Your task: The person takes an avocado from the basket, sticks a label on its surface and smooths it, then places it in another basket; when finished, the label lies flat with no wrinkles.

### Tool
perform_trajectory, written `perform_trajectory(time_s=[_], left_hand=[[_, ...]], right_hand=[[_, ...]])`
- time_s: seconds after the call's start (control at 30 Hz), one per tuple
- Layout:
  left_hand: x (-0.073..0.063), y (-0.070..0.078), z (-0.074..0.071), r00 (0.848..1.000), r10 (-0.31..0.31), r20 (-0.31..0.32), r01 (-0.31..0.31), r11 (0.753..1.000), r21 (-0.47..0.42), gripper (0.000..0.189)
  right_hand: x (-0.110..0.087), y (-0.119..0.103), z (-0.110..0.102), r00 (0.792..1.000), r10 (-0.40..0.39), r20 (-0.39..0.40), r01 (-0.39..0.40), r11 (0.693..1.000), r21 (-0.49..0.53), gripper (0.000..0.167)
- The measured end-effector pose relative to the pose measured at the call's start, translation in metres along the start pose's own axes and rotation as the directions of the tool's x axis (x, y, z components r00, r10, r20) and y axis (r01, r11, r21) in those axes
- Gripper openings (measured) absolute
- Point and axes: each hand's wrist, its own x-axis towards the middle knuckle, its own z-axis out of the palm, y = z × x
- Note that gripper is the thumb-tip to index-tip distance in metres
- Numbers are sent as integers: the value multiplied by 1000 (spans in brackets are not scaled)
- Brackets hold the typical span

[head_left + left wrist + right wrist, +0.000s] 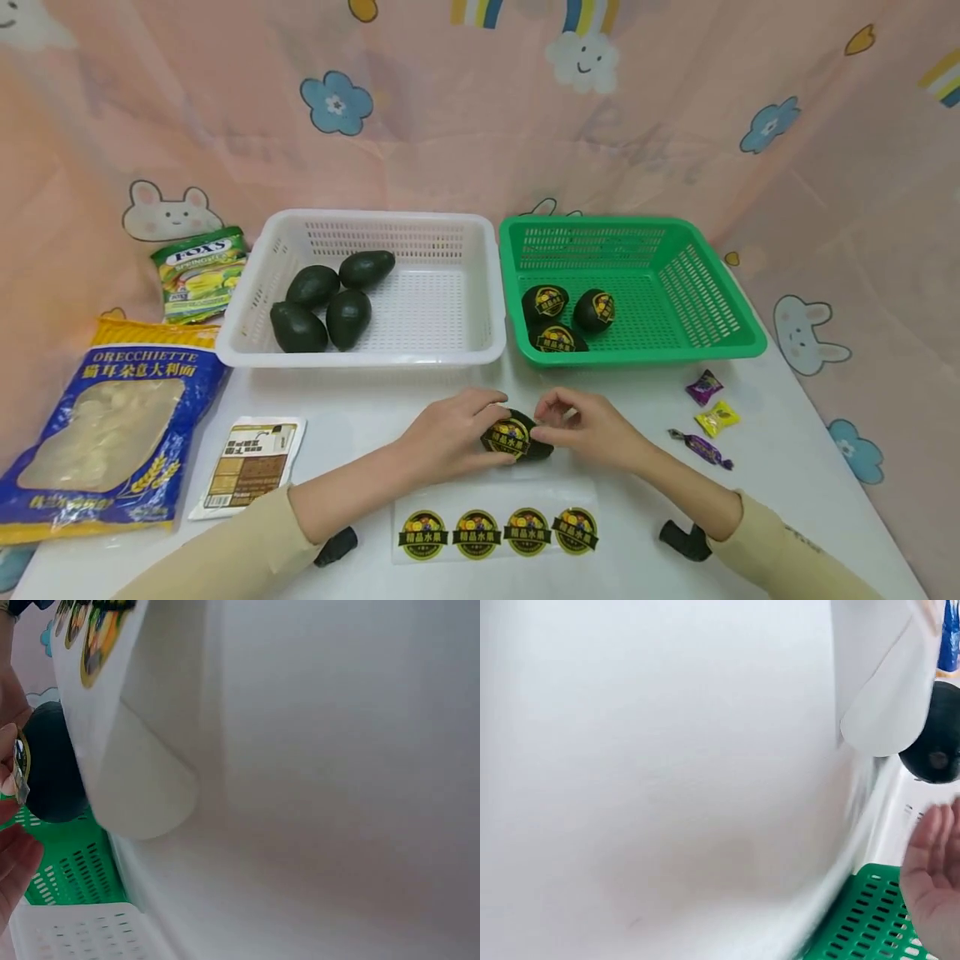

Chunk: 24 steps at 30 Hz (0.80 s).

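Observation:
In the middle of the table lies a dark avocado [538, 447], partly covered in the head view by a round black-and-gold fruit sticker [506, 437]. Seen edge-on in the left wrist view, the sticker [22, 761] is close above the avocado [56, 765]. My left hand [453, 433] holds the sticker's left side, its thumb and fingers at the edge. From the right, my right hand [588, 429] pinches the opposite edge between thumb and finger. The right wrist view has the right hand's other fingers [930, 859] apart from the avocado; its pinching fingertips are out of frame there.
Behind stand a white basket [491, 358] holding several plain avocados and a green basket [645, 357] with three stickered ones. A sticker sheet [495, 492] lies in front. Food packets [105, 442] are at left; wrapped candies [716, 417] lie at right.

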Motion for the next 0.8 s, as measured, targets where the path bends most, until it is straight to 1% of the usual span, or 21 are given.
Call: perform_trajectory(time_s=[0.03, 0.07, 0.1, 0.13, 0.17, 0.2, 0.27, 0.3, 0.33, 0.37, 0.4, 0.43, 0.5, 0.53, 0.6, 0.67, 0.7, 0.73, 0.77, 0.8], left_hand=[[3, 0, 0, 999, 10, 32, -9, 1000, -3, 54], [7, 1, -1, 997, 16, 73, -16, 1000, -12, 55], [10, 1, -2, 992, 22, 123, -19, 999, -26, 55], [12, 1, -2, 983, 26, 182, -19, 999, -41, 55], [14, 0, -3, 971, 35, 239, -23, 998, -51, 55], [16, 0, -3, 955, 44, 293, -27, 998, -63, 54], [19, 0, -4, 923, 52, 381, -31, 998, -62, 55], [21, 0, -5, 910, 58, 410, -37, 998, -58, 56], [21, -1, -5, 899, 62, 433, -46, 998, -47, 59], [22, -1, -5, 891, 65, 449, -53, 998, -40, 61], [23, -1, -4, 887, 66, 458, -56, 998, -35, 63], [24, -1, -4, 885, 71, 461, -66, 997, -27, 64], [27, -2, -4, 892, 102, 440, -93, 995, -40, 62], [31, -1, -6, 897, 119, 426, -99, 993, -69, 61], [45, 1, -12, 915, 166, 369, -114, 981, -160, 60], [68, 4, -23, 937, 190, 293, -120, 963, -242, 59], [83, 4, -29, 947, 183, 263, -108, 956, -273, 60], [100, 3, -35, 957, 163, 239, -90, 953, -291, 60], [118, 2, -39, 966, 137, 217, -71, 955, -287, 60], [135, -1, -42, 971, 94, 218, -35, 965, -260, 59]], right_hand=[[-3, -1, -4, 998, 65, -26, -63, 996, 69, 23], [-5, -1, -8, 990, 134, -53, -125, 981, 148, 25], [-8, -1, -12, 975, 205, -82, -181, 955, 237, 30], [-10, -2, -17, 956, 274, -105, -226, 916, 333, 34], [-12, -2, -21, 933, 339, -121, -256, 862, 438, 37], [-14, -2, -26, 910, 393, -131, -265, 796, 544, 39], [-16, -2, -34, 866, 477, -147, -249, 668, 701, 37], [-17, -2, -38, 850, 505, -152, -226, 610, 760, 33], [-18, -1, -41, 838, 524, -155, -200, 559, 805, 28], [-18, -1, -43, 829, 537, -158, -178, 520, 835, 24], [-18, 0, -45, 824, 544, -160, -164, 498, 852, 20], [-17, 1, -46, 822, 546, -161, -153, 485, 861, 17], [-16, 3, -48, 823, 544, -163, -144, 478, 866, 15], [-16, 4, -48, 824, 542, -163, -149, 485, 862, 14], [-16, 5, -48, 826, 539, -164, -154, 495, 855, 14], [-15, 6, -48, 825, 539, -171, -153, 504, 850, 11], [-15, 7, -48, 823, 539, -176, -149, 505, 850, 8], [-15, 7, -48, 823, 539, -179, -150, 510, 847, 7], [-15, 8, -48, 824, 538, -180, -152, 515, 844, 8], [-15, 8, -49, 825, 535, -181, -155, 523, 838, 9]])
